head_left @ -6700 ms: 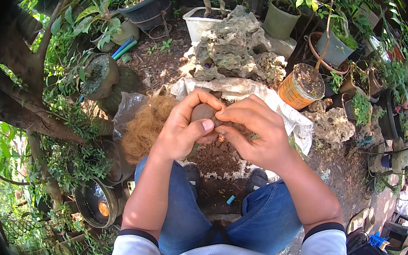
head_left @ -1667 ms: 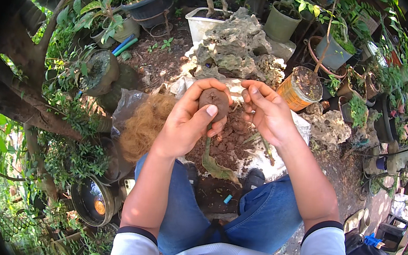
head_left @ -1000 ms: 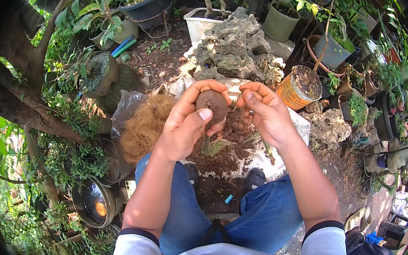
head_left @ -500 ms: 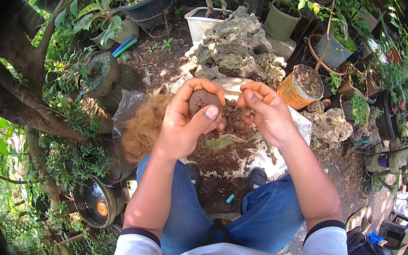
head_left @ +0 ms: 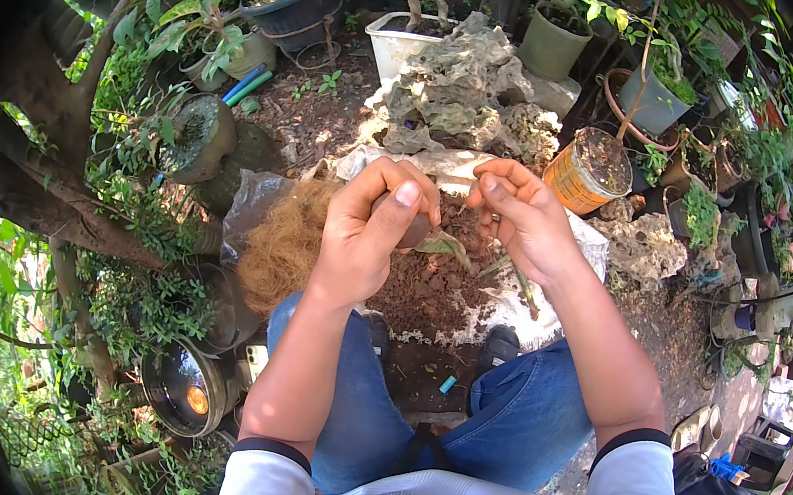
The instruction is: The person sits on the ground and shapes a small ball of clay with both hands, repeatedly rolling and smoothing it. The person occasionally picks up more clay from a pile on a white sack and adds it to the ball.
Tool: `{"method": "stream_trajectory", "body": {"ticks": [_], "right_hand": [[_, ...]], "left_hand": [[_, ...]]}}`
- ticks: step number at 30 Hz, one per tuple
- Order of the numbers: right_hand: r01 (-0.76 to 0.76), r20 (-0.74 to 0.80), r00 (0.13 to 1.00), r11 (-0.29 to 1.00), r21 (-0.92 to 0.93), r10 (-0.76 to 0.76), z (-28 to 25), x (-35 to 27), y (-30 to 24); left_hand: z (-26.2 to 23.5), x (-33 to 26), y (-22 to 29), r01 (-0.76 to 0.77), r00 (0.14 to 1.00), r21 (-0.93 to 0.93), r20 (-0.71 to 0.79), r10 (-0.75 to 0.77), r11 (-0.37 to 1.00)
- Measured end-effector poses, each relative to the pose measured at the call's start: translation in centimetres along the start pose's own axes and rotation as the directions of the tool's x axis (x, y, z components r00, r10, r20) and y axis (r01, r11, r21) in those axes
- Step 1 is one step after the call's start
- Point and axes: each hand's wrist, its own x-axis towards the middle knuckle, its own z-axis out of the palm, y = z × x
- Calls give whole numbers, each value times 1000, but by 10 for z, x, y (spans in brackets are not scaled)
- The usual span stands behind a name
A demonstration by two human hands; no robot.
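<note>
Two hands: left hand grips brown clump; orange pot beyond.

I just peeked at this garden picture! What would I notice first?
Two bare hands in the middle: the left hand grips a small brown ball, and the right hand pinches beside it. Under them lies a soil pile, with fluffy brown fibre to the left.

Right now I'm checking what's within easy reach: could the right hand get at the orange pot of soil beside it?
Probably yes. The right hand is free, and the orange pot stands just beyond its knuckles with nothing between them. The left hand grips a brown ball.
</note>
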Motion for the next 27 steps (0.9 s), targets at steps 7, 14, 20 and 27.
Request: {"method": "stream_trajectory", "body": {"ticks": [7,14,20,27], "right_hand": [[4,-2,1000,1000,-11,-4,1,-1,1],[-2,5,1000,1000,-7,2,0,-1,0],[-8,2,1000,1000,-13,8,2,-1,2],[15,3,1000,1000,26,-15,4,-4,2]], "left_hand": [[-2,3,-5,-9,1000,-362,0,10,932],[-7,3,-3,-25,997,-157,68,36,987],[-6,2,-4,70,996,-379,-24,-85,923],[-14,-2,0,111,990,-70,91,-105,991]]}}
